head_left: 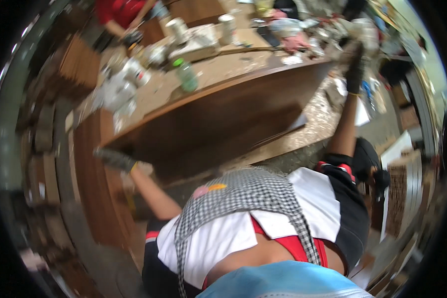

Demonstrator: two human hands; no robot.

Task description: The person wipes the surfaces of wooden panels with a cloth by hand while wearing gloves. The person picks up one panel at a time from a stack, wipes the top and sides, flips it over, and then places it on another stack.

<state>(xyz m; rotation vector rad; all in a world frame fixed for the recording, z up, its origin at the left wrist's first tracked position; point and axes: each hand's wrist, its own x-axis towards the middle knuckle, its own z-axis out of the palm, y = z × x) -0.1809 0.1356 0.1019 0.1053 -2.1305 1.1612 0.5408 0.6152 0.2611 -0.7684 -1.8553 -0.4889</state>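
A person in a checked apron [248,193] leans over a large dark wooden panel [213,124], arms spread wide. The gloved left hand [114,159] grips the panel's lower left edge; the gloved right hand [355,74] clasps its far right corner. Behind the panel, a dusty worktable [223,67] holds a green-capped bottle [186,74], white cans [227,27] and rags. Another person in red [119,15] stands beyond.
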